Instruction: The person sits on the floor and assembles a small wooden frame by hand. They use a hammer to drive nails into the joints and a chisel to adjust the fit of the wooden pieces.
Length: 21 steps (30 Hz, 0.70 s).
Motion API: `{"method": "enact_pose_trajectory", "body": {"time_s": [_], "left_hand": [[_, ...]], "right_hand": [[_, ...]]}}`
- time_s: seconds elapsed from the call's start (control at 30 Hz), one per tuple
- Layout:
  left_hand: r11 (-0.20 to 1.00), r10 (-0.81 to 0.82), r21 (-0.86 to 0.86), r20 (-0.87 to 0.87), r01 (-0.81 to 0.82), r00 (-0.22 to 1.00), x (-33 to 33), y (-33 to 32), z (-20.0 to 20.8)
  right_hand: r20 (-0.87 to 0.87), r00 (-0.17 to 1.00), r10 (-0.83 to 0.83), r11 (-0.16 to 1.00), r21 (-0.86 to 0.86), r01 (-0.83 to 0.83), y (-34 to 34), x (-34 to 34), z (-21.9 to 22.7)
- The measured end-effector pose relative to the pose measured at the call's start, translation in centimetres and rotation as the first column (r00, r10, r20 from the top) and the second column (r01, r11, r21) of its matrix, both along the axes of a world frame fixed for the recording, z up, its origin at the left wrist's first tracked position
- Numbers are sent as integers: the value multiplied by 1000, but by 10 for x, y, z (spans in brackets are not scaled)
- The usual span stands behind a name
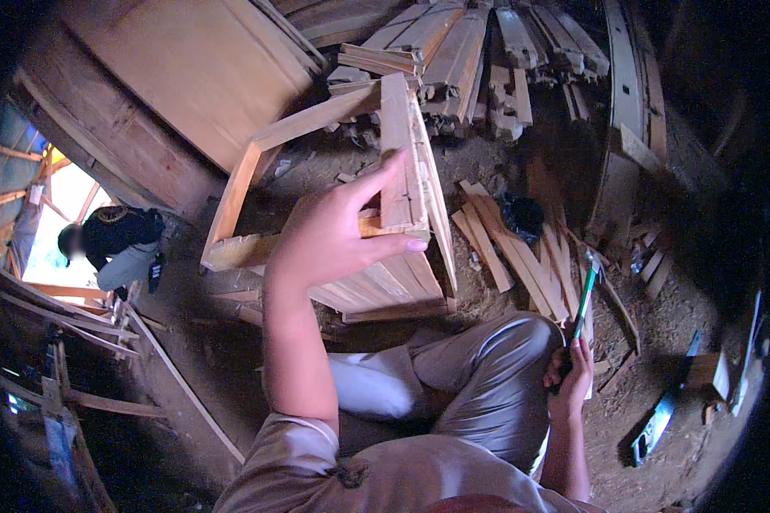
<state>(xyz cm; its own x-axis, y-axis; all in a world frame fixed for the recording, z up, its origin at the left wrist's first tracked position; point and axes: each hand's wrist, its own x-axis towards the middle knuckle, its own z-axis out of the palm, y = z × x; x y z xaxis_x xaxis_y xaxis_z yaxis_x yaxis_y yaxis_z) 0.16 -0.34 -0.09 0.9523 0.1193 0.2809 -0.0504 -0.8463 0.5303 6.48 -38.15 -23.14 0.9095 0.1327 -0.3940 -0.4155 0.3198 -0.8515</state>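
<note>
Likely steadying: half-open left hand (321, 232) holds frame (235, 201) at eleven o'clock; curled right hand (577, 369) grips tool (586, 299); next needs firm bracing.

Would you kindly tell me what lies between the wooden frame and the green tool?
In the head view, loose wooden strips lie between the wooden frame and the green tool in the right hand.

The left hand (329, 231) clasps a wooden frame (235, 192), the right hand (577, 372) holds a green tool (585, 301) beside the knee (529, 332), and around lie planks (522, 261), a saw (657, 427) and stacked timber (455, 56), with a person (127, 239) bending at far left.
</note>
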Motion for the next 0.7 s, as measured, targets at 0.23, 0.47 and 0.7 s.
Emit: {"method": "enact_pose_trajectory", "body": {"time_s": [0.23, 0.47, 0.7], "left_hand": [[995, 17, 94, 110, -27, 994, 2, 4, -10], [990, -131, -24, 153, 136, 979, 5, 18, -14], [960, -159, -224, 60, 168, 985, -2, 10, -1]], "right_hand": [[15, 999, 42, 999, -22, -42, -2, 0, 5], [21, 973, 230, 911, -355, -208, -48, 28, -3], [-57, 799, 598, 321, -897, -304, -107, 12, -104]]}}
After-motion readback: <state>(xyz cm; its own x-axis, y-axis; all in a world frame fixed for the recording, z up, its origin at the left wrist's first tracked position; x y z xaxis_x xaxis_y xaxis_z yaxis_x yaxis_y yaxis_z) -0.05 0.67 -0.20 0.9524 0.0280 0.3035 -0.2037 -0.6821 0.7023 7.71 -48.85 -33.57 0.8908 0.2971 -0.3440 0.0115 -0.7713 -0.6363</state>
